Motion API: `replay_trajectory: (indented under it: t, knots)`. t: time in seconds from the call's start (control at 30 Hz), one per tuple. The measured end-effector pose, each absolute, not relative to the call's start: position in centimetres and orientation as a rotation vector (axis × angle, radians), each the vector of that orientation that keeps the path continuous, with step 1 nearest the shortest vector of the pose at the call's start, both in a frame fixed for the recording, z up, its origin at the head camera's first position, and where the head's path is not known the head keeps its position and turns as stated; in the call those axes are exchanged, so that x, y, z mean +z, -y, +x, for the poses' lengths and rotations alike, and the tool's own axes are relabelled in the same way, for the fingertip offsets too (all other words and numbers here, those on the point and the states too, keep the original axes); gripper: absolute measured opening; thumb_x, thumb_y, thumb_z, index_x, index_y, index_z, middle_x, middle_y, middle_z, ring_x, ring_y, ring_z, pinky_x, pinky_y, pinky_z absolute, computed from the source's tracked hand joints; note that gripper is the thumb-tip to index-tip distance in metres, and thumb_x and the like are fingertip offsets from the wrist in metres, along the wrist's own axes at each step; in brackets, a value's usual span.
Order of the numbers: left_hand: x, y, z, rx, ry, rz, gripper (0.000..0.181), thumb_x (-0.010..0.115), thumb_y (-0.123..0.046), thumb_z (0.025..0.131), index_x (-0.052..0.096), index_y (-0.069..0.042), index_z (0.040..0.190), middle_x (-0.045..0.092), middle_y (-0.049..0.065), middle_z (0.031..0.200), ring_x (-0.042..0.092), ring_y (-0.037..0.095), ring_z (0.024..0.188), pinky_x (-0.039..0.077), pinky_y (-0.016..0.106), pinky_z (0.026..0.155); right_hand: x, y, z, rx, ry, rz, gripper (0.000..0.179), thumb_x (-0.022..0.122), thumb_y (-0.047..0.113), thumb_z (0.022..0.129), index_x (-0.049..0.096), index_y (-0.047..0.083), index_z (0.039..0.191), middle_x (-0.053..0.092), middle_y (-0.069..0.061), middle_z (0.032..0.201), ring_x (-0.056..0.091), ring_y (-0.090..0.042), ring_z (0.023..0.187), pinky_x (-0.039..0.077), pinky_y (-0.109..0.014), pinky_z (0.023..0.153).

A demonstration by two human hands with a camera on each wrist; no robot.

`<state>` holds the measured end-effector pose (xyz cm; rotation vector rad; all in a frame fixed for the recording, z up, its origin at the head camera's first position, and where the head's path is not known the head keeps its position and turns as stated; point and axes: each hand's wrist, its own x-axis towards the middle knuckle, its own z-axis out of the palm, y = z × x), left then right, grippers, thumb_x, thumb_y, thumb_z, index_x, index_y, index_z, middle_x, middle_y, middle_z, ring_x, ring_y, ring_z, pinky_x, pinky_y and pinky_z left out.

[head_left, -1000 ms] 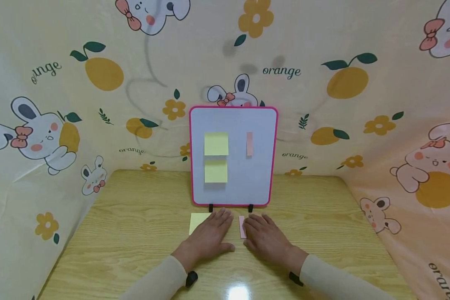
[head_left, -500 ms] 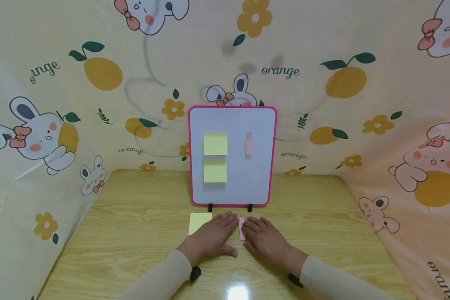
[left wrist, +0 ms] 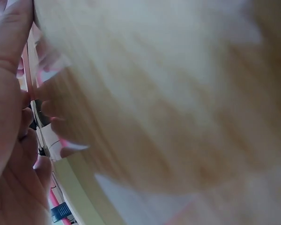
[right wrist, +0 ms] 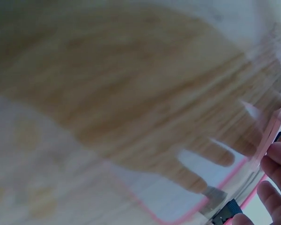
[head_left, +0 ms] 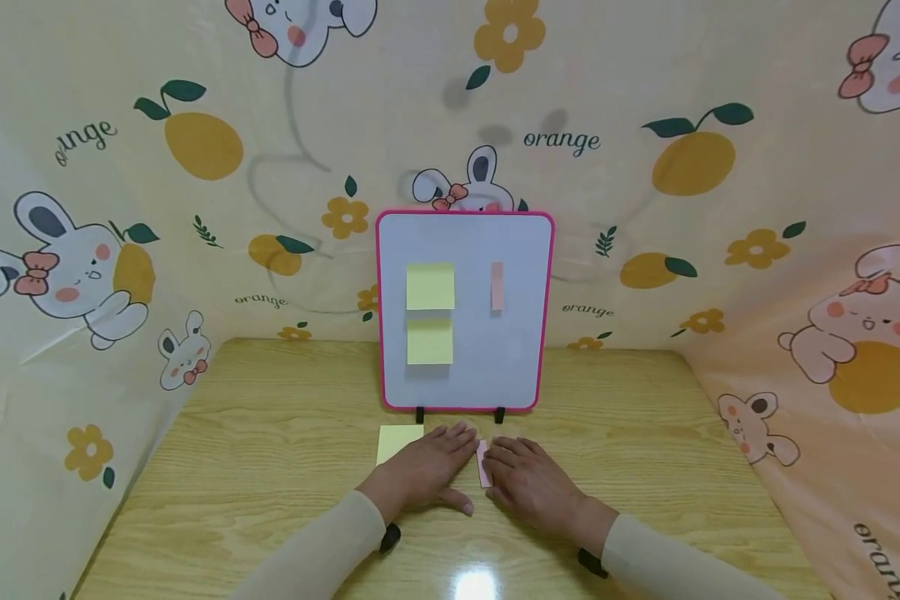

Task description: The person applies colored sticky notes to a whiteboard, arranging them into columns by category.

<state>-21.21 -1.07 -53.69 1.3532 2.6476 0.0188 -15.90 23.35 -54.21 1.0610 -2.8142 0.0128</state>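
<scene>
A narrow pink sticky-note pad (head_left: 483,465) lies on the table between the two hands, slightly tilted. My left hand (head_left: 424,471) is palm down with its fingers extended, fingertips close to the pad's upper left. At the pad's right edge are the fingers of my right hand (head_left: 531,485), also palm down; the right wrist view shows them beside the pink pad (right wrist: 267,140). A square yellow sticky-note pad (head_left: 399,442) sits left of the pink one, its lower right corner hidden by my left hand. The left wrist view catches its pale edge (left wrist: 84,190).
Behind the hands a whiteboard (head_left: 480,379) with a pink frame stands upright on black feet (head_left: 499,415). Two yellow notes (head_left: 430,287) are stuck on its left, one above the other, and a pink strip (head_left: 497,287) on its right. Patterned cloth surrounds the wooden table (head_left: 285,417).
The pink pad has slid a little toward me and tilted slightly. My left hand has shifted right, toward it. My right hand has stayed nearly in place beside it.
</scene>
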Motion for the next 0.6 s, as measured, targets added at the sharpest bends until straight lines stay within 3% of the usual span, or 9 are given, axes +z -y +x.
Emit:
replay_trajectory:
  t: [0.23, 0.4, 0.6]
  knots:
    - [-53.78, 0.91, -21.27, 0.050, -2.635, 1.341, 0.106, 0.053, -0.080, 0.091, 0.030, -0.011, 0.167, 0.026, 0.004, 0.175, 0.020, 0.021, 0.163, 0.021, 0.038, 0.134, -54.68, -23.22, -16.28, 0.097, 2.684, 1.079, 0.019, 0.075, 0.035, 0.099, 0.072, 0.018, 0.105, 0.071, 0.002, 0.118, 0.063, -0.020, 0.118, 0.057, -0.042, 0.101]
    - [-53.92, 0.88, -21.34, 0.075, -2.632, 1.322, 0.107, 0.054, -0.080, 0.090, 0.030, -0.010, 0.167, 0.027, 0.004, 0.175, 0.021, 0.020, 0.163, 0.020, 0.037, 0.134, -54.83, -23.06, -16.48, 0.101, 2.656, 1.061, 0.017, 0.074, 0.035, 0.099, 0.067, 0.020, 0.101, 0.068, 0.005, 0.107, 0.060, -0.016, 0.104, 0.055, -0.035, 0.085]
    - [-53.86, 0.88, -21.29, 0.093, -2.632, 1.313, 0.108, 0.056, -0.080, 0.089, 0.031, -0.009, 0.167, 0.028, 0.005, 0.174, 0.022, 0.021, 0.163, 0.020, 0.037, 0.134, -54.85, -22.97, -16.57, 0.091, 2.652, 1.053, 0.018, 0.073, 0.036, 0.099, 0.064, 0.021, 0.098, 0.063, 0.008, 0.099, 0.056, -0.014, 0.095, 0.049, -0.032, 0.078]
